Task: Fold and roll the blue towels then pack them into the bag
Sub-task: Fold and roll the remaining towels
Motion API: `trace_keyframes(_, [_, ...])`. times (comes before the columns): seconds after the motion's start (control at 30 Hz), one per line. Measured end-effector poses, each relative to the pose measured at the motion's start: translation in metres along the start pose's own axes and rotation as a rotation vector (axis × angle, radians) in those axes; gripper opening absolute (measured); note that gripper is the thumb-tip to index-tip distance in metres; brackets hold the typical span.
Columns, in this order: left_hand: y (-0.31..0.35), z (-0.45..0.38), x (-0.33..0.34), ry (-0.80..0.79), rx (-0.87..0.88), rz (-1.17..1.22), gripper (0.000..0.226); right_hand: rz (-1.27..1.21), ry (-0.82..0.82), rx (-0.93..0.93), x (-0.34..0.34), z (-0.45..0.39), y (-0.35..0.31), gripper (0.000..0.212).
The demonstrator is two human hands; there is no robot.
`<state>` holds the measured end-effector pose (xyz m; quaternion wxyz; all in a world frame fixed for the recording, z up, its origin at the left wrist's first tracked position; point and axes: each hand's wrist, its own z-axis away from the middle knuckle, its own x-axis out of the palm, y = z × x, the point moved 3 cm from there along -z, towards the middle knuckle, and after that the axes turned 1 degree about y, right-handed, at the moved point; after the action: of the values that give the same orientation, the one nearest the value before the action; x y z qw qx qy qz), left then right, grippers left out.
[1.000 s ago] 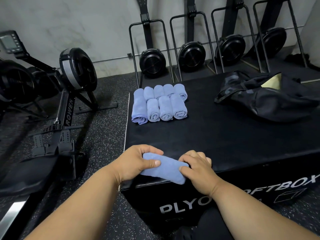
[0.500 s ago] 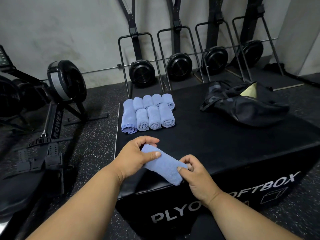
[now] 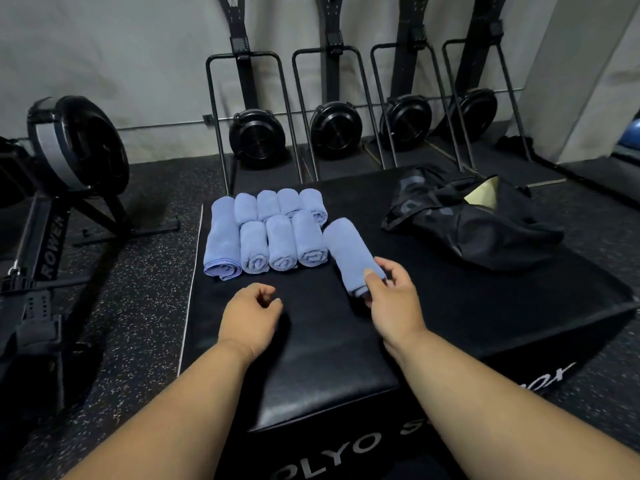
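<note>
The left hand [image 3: 251,315] hovers loosely curled and holds nothing above the black plyo box [image 3: 311,368], the right hand [image 3: 393,299] pinches the near end of a rolled blue towel [image 3: 349,252] lying just beside the row of rolled towels [image 3: 266,233], and farther right the black bag [image 3: 474,223] lies open.

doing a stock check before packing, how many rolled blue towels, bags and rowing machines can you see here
Rolled blue towels: 9, with 8 in the group and 1 held by the right hand
Black bags: 1, lying on the plyo box
Rowing machines: 5, with 4 upright at the wall and 1 on the floor
Total: 15
</note>
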<state>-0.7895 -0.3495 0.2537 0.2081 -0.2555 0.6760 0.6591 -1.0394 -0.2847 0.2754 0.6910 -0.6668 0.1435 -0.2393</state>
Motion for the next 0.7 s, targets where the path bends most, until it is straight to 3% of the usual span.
trace_keyframes(0.2, [-0.012, -0.013, 0.018, 0.088, 0.126, -0.313, 0.022, 0.062, 0.084, 0.027, 0.031, -0.079, 0.016, 0.019])
trace_keyframes(0.4, [-0.019, -0.016, 0.021, 0.129, 0.131, -0.312, 0.013, 0.135, 0.063, 0.115, 0.055, -0.123, 0.033, 0.013])
trace_keyframes(0.7, [-0.020, -0.018, 0.026, 0.134, 0.146, -0.360, 0.021, 0.350, 0.032, 0.108, 0.065, -0.145, 0.040, 0.017])
